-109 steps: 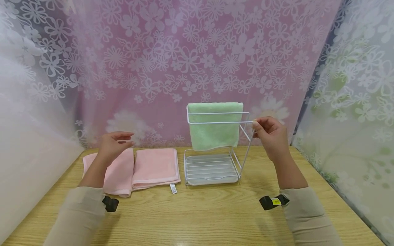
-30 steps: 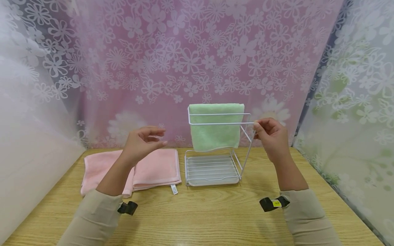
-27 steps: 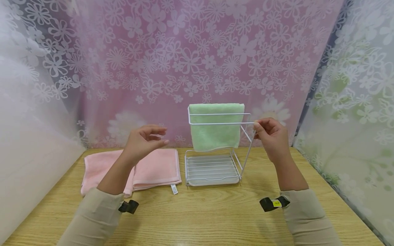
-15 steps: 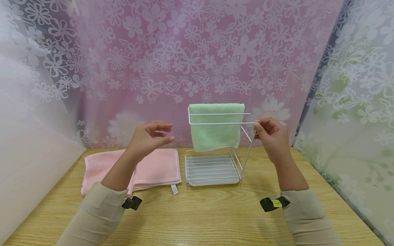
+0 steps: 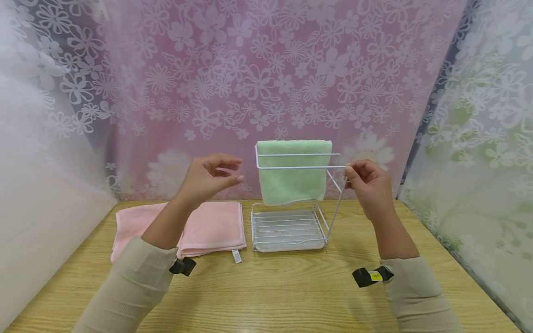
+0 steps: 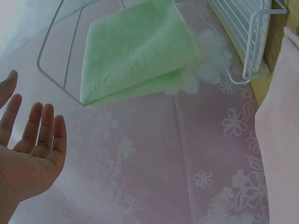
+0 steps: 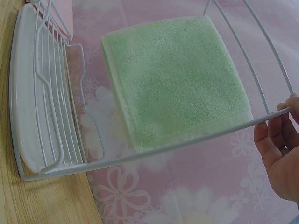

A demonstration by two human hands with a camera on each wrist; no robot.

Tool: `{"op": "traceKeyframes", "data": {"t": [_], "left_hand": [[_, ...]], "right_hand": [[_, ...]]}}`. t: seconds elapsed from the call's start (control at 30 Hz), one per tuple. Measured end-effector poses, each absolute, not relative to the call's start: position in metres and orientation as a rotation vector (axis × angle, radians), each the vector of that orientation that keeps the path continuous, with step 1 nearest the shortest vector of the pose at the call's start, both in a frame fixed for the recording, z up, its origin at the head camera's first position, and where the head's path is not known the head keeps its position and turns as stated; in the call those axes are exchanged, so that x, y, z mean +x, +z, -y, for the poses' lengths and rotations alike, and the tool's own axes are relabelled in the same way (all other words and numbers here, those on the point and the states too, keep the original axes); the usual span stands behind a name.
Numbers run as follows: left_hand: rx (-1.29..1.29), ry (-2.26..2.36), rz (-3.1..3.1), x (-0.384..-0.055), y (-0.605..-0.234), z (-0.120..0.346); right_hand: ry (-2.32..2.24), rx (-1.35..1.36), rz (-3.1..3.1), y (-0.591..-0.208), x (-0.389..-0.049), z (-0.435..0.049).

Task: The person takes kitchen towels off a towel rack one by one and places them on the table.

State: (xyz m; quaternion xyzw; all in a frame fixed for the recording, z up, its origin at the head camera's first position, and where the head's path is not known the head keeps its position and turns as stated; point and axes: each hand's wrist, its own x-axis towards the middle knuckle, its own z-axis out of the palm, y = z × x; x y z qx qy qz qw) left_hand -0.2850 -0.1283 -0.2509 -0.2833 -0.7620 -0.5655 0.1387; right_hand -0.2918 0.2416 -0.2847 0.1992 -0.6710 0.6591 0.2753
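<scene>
A white wire rack (image 5: pixel 291 241) stands on the table, with a folded green towel (image 5: pixel 293 185) draped over its rear top bar. My right hand (image 5: pixel 370 187) pinches the rack's upper front right corner between thumb and fingers, as the right wrist view also shows. In the air left of the rack is my left hand (image 5: pixel 208 178), its fingers relaxed and apart from the thumb, holding nothing. The left wrist view has that hand (image 6: pixel 35 149) near the rack's top bars. Under the rack's wire shelf lies a white tray (image 7: pixel 25 93).
Two folded pink towels lie on the table left of the rack; the right one (image 5: pixel 216 226) has a white tag (image 5: pixel 236 255), and the left one (image 5: pixel 133 222) is partly behind my left forearm. Flowered curtains (image 5: pixel 233 83) enclose the back and sides of the wooden table (image 5: pixel 270 296).
My left hand has moved right and up from over the left pink towel to beside the rack's top. My right hand keeps its pinch on the rack corner, and the green towel hangs as before.
</scene>
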Motion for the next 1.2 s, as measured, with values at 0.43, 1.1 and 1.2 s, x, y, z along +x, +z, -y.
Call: {"op": "traceKeyframes", "data": {"t": [0.43,1.1,1.2], "left_hand": [[-0.783,-1.58,2.284,-0.292,-0.238,0.115],[-0.718,-1.582,2.334,-0.31,-0.223,0.095],[-0.713,-1.588,2.331,-0.313,-0.22,0.093]], "right_hand": [[1.75,0.529,1.832,-0.284,-0.29,-0.241],[1.727,0.514,1.853,-0.283,-0.289,-0.241],[1.724,0.509,1.859,-0.283,-0.289,-0.241]]}}
